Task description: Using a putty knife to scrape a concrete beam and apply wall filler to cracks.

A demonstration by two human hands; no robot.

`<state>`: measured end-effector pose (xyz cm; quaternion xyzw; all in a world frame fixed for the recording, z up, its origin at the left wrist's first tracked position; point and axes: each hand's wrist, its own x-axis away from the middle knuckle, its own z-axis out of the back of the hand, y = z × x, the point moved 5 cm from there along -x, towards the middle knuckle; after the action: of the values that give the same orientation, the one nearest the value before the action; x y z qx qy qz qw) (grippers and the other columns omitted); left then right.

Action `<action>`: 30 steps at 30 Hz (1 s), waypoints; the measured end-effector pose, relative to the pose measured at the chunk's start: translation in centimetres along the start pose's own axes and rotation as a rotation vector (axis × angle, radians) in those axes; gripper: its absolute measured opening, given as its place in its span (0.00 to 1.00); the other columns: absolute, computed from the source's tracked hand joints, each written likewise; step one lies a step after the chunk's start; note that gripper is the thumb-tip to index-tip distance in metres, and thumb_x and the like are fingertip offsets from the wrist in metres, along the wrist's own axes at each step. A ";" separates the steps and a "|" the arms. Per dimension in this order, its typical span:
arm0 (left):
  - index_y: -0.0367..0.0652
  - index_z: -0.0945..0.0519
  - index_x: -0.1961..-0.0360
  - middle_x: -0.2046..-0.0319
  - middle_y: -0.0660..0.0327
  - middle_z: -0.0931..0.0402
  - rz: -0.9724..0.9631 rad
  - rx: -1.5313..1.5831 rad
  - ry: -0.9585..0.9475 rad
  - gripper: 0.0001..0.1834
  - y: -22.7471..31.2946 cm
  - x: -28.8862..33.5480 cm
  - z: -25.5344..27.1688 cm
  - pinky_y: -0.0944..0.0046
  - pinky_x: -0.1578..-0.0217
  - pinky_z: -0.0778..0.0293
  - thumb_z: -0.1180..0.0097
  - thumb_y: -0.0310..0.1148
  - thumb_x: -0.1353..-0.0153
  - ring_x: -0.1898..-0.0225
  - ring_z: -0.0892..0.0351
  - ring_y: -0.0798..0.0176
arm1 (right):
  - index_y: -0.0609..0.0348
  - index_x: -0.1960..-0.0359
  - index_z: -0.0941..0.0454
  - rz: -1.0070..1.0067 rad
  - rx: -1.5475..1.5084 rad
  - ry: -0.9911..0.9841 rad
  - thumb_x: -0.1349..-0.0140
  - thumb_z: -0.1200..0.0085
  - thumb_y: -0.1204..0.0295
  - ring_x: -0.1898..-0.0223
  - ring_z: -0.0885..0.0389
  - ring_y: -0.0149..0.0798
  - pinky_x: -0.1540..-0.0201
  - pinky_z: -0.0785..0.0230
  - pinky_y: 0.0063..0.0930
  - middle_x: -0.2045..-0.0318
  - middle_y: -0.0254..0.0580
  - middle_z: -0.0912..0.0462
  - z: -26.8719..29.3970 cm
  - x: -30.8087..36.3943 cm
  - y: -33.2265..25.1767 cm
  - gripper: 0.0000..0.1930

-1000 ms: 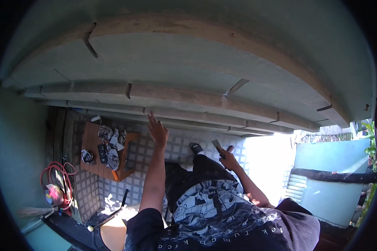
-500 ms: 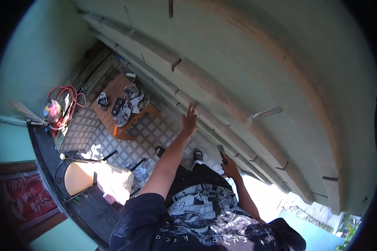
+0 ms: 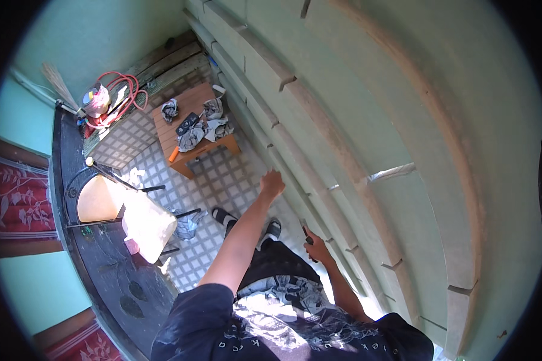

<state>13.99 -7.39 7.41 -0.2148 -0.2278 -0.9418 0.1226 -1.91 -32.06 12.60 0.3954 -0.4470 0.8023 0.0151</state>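
Observation:
My left hand (image 3: pixel 272 184) is stretched forward with its fingers curled in, beside the lower wooden strips of the pale green wall (image 3: pixel 343 108). Nothing shows in it, though its palm side is hidden. Lower and to the right, my right hand (image 3: pixel 317 249) is closed round the dark handle of a scraper (image 3: pixel 308 236). The scraper's thin flat blade points up toward the wall's lower edge and is seen nearly edge-on. Long wooden battens (image 3: pixel 331 141) run along the wall in curved rows. A whitish torn patch (image 3: pixel 392 172) sits between two of them.
A low brown table (image 3: pixel 193 99) holds crumpled newspaper (image 3: pixel 191 138), a dark object (image 3: pixel 187 123) and an orange-handled item (image 3: pixel 174 154). To the left stand a chair (image 3: pixel 102 198) with a white cloth (image 3: pixel 147 225) and a dark bench (image 3: pixel 120 283). A red hose (image 3: pixel 140 96) lies coiled beyond.
My left hand has gone from outstretched fingers against a batten to curled fingers lower down. The right hand with the scraper has shifted slightly left, and the view has turned.

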 end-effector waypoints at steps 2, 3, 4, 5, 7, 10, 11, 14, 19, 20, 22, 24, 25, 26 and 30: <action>0.44 0.27 0.48 0.43 0.48 0.35 -0.030 0.226 -0.052 0.24 -3.7 2.1 -2.1 0.52 0.48 0.32 0.51 0.37 0.48 0.45 0.31 0.47 | 0.38 0.34 0.46 -0.054 0.013 -0.048 0.50 0.53 0.76 0.89 0.29 0.31 0.84 0.32 0.28 0.85 0.37 0.29 -0.6 -0.3 -0.5 0.38; 0.44 0.28 0.47 0.45 0.46 0.32 -0.020 0.348 -0.055 0.25 -6.2 3.5 -3.5 0.51 0.48 0.32 0.51 0.38 0.48 0.45 0.32 0.46 | 0.37 0.33 0.47 -0.115 0.022 -0.096 0.49 0.53 0.76 0.89 0.29 0.32 0.84 0.33 0.28 0.85 0.37 0.29 -0.9 -0.5 -0.6 0.38; 0.39 0.28 0.49 0.50 0.44 0.29 0.101 0.509 0.084 0.26 -12.6 4.6 -5.5 0.51 0.48 0.33 0.50 0.40 0.49 0.47 0.31 0.42 | 0.44 0.32 0.52 -0.085 0.049 -0.165 0.48 0.53 0.76 0.88 0.28 0.33 0.85 0.33 0.29 0.85 0.39 0.28 -2.6 -0.9 -1.9 0.39; 0.36 0.27 0.52 0.53 0.41 0.27 0.137 0.401 0.160 0.26 -23.3 6.0 -7.8 0.50 0.49 0.32 0.49 0.43 0.49 0.49 0.29 0.41 | 0.44 0.32 0.52 -0.015 0.055 -0.241 0.48 0.53 0.76 0.88 0.28 0.33 0.85 0.33 0.29 0.85 0.39 0.28 -5.5 -1.0 -4.9 0.39; 0.34 0.24 0.57 0.60 0.41 0.24 -0.113 -0.178 -0.039 0.21 -23.2 9.0 -8.6 0.50 0.54 0.29 0.52 0.38 0.48 0.54 0.25 0.40 | 0.57 0.32 0.58 -0.162 0.094 -0.149 0.47 0.52 0.72 0.86 0.26 0.34 0.83 0.31 0.29 0.83 0.42 0.26 -4.1 -1.6 -2.5 0.40; 0.37 0.21 0.60 0.61 0.45 0.22 0.290 0.402 0.414 0.18 -30.5 15.0 -7.3 0.55 0.52 0.29 0.52 0.32 0.52 0.55 0.24 0.45 | 0.65 0.35 0.53 -0.177 0.058 -0.222 0.50 0.54 0.75 0.86 0.28 0.32 0.84 0.34 0.27 0.82 0.42 0.26 -4.4 -3.0 -0.7 0.37; 0.36 0.22 0.56 0.57 0.45 0.23 0.284 0.622 0.485 0.22 -34.1 17.0 -6.9 0.58 0.49 0.31 0.51 0.32 0.55 0.52 0.25 0.45 | 0.65 0.38 0.46 -0.178 -0.003 -0.281 0.51 0.54 0.77 0.87 0.29 0.32 0.85 0.35 0.26 0.82 0.42 0.26 -5.5 -3.5 -0.5 0.34; 0.36 0.26 0.50 0.48 0.44 0.30 0.658 0.533 0.515 0.26 -45.9 22.3 -8.3 0.56 0.44 0.37 0.52 0.29 0.55 0.46 0.30 0.46 | 0.66 0.47 0.35 -0.187 -0.032 -0.412 0.53 0.54 0.77 0.86 0.29 0.32 0.84 0.37 0.26 0.81 0.41 0.26 -8.7 -4.4 -1.1 0.26; 0.40 0.40 0.39 0.41 0.40 0.44 0.755 0.122 0.342 0.30 -66.1 28.6 -11.5 0.48 0.40 0.44 0.53 0.43 0.40 0.40 0.42 0.41 | 0.65 0.60 0.30 -0.012 0.190 -0.314 0.55 0.50 0.75 0.85 0.29 0.32 0.82 0.38 0.29 0.82 0.40 0.27 -17.7 -5.5 -5.4 0.17; 0.40 0.41 0.39 0.40 0.40 0.45 0.839 0.058 0.397 0.31 -69.4 31.8 -10.9 0.49 0.41 0.44 0.52 0.44 0.40 0.40 0.43 0.41 | 0.64 0.62 0.30 -0.046 0.186 -0.362 0.54 0.50 0.75 0.85 0.29 0.31 0.82 0.38 0.29 0.82 0.39 0.27 -20.4 -6.1 -5.9 0.15; 0.39 0.43 0.38 0.40 0.39 0.47 0.943 0.007 0.419 0.35 -67.5 28.4 -11.5 0.51 0.41 0.42 0.51 0.46 0.41 0.39 0.43 0.41 | 0.64 0.64 0.28 -0.208 0.270 -0.317 0.54 0.49 0.75 0.85 0.30 0.31 0.83 0.39 0.28 0.84 0.38 0.27 -20.4 -6.9 -3.4 0.13; 0.39 0.46 0.36 0.39 0.38 0.50 1.101 -0.058 0.430 0.38 -65.1 29.8 -8.0 0.53 0.42 0.40 0.51 0.49 0.42 0.39 0.44 0.41 | 0.64 0.64 0.27 -0.316 0.266 -0.208 0.53 0.49 0.75 0.86 0.30 0.30 0.83 0.39 0.28 0.84 0.38 0.27 -21.4 -6.6 -2.6 0.13; 0.44 0.55 0.34 0.36 0.37 0.62 1.116 0.193 0.702 0.45 -68.9 33.5 -6.1 0.48 0.41 0.42 0.44 0.45 0.46 0.37 0.52 0.36 | 0.64 0.63 0.27 -0.323 0.203 -0.151 0.53 0.48 0.76 0.86 0.30 0.30 0.84 0.40 0.28 0.84 0.37 0.27 -24.1 -7.3 -4.3 0.13; 0.45 0.56 0.33 0.36 0.37 0.62 1.103 0.134 0.679 0.48 -71.3 35.1 -5.4 0.48 0.41 0.42 0.41 0.43 0.49 0.37 0.52 0.36 | 0.63 0.61 0.27 -0.312 0.134 -0.170 0.52 0.48 0.77 0.87 0.31 0.29 0.84 0.40 0.27 0.84 0.37 0.27 -26.4 -7.6 -4.6 0.14; 0.43 0.45 0.37 0.40 0.35 0.48 0.935 0.066 0.533 0.39 -76.9 35.9 -4.8 0.50 0.43 0.41 0.42 0.34 0.48 0.41 0.42 0.39 | 0.61 0.59 0.27 -0.244 0.286 -0.210 0.52 0.53 0.77 0.86 0.29 0.32 0.81 0.37 0.29 0.83 0.38 0.26 -33.4 -8.2 -5.6 0.15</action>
<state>-44.45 52.10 -8.84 -0.0430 -0.0983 -0.8010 0.5890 -14.88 -1.63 1.66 0.5259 -0.2768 0.8042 0.0092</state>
